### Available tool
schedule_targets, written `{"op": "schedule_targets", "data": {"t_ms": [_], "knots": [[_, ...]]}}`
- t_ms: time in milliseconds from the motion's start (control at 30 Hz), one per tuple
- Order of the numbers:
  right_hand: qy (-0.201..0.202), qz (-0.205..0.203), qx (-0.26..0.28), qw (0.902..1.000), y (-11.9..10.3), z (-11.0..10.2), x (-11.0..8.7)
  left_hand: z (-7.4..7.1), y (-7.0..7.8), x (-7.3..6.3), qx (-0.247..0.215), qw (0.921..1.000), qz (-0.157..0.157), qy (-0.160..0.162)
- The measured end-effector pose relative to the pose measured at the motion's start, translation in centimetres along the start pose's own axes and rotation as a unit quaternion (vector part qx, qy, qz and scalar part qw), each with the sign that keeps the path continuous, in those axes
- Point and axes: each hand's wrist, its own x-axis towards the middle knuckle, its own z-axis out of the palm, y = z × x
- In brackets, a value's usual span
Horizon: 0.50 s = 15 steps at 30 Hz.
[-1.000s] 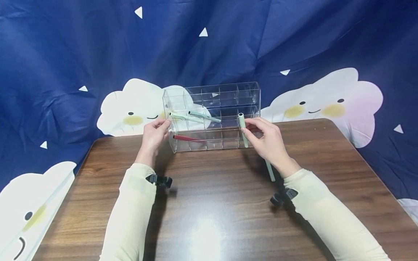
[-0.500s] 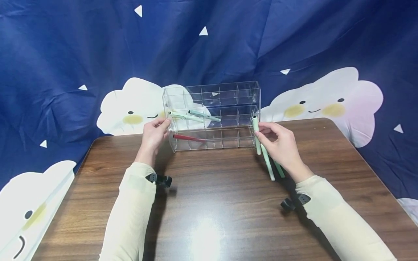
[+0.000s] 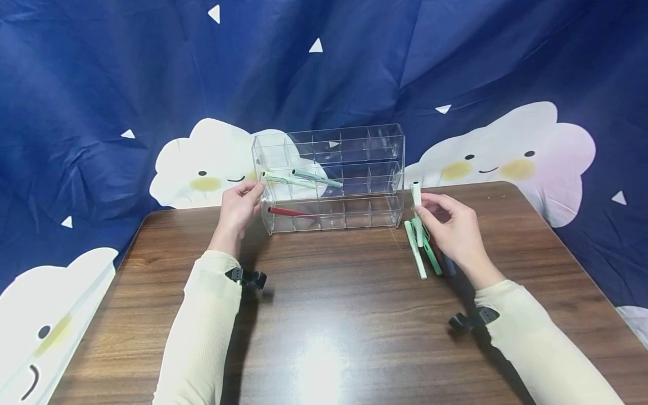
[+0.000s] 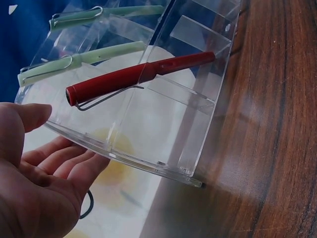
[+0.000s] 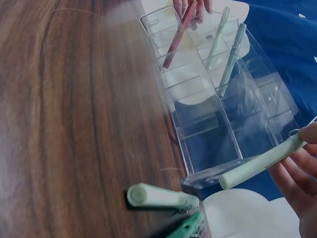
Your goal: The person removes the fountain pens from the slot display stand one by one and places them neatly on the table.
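My left hand (image 3: 238, 212) holds the left side of a clear compartmented pen rack (image 4: 195, 171), thumb and fingers on either side of its wall. In the rack lie a red pen (image 4: 111, 85) in the bottom tier, and a pale green pen (image 4: 59, 64) and a grey-green pen (image 3: 318, 179) in the middle tier. Off the rack's right end, my right hand (image 3: 457, 229) pinches another pale green pen (image 5: 260, 164), roughly upright in the head view. Just below it, on the table, lie a pale green pen (image 3: 415, 251) and a brighter green pen (image 3: 432, 257).
Beside those loose pens, a dark blue pen (image 3: 449, 265) shows partly behind the right hand. All of this is on a brown wooden table (image 3: 329, 292). A blue curtain (image 3: 354, 67) with white clouds hangs behind the table's back edge.
My right hand has moved right with the pale green pen, from in front of the rack to past its right end. More loose pens now show below it. The left hand has stayed put.
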Motion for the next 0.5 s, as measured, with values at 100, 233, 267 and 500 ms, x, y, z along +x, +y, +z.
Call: {"op": "schedule_targets", "data": {"t_ms": [100,233,267,500], "knots": [[0.001,0.011,-0.007,0.9999,0.4,-0.3,-0.2,0.0,0.0,0.0,-0.003,1.0000,-0.002,-0.002],[0.004,0.017,-0.013,0.9998,0.8,-0.7,-0.4,0.0,0.1,0.0,-0.005,1.0000,-0.003,0.000],[0.005,0.017,-0.017,0.9997,0.9,-0.8,-0.5,0.0,0.1,0.0,-0.006,1.0000,-0.003,0.000],[0.013,0.027,-0.033,0.9990,1.5,-1.4,-0.8,-0.1,0.1,0.0,-0.004,1.0000,-0.006,0.002]]}}
